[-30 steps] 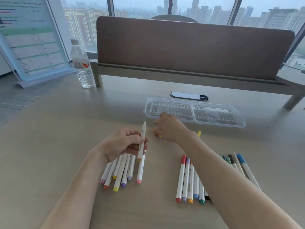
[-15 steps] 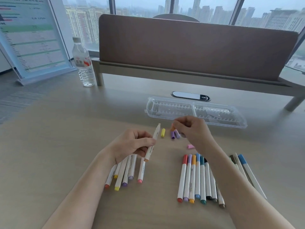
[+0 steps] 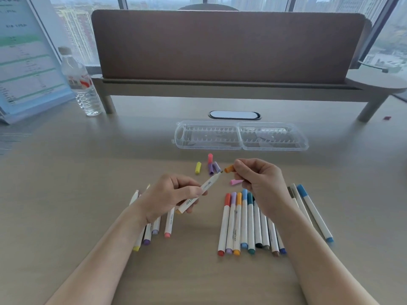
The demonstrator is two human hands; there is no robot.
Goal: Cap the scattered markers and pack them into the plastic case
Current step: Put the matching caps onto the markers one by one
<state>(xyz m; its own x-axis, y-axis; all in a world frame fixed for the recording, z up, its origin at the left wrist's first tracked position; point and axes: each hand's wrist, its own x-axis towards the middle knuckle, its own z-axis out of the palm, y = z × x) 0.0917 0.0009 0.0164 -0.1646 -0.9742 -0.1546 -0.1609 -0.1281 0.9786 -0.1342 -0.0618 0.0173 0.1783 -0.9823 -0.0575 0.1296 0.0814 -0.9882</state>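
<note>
While I am watching through the head camera, the left hand is gripping an uncapped marker, tip aimed up and right, and the right hand is pinching an orange cap just beside that tip. The clear plastic case is lying open and empty farther back on the bench. If the cap is arriving tilted, I judge it could smear ink on the fingers or slip among the loose caps.
</note>
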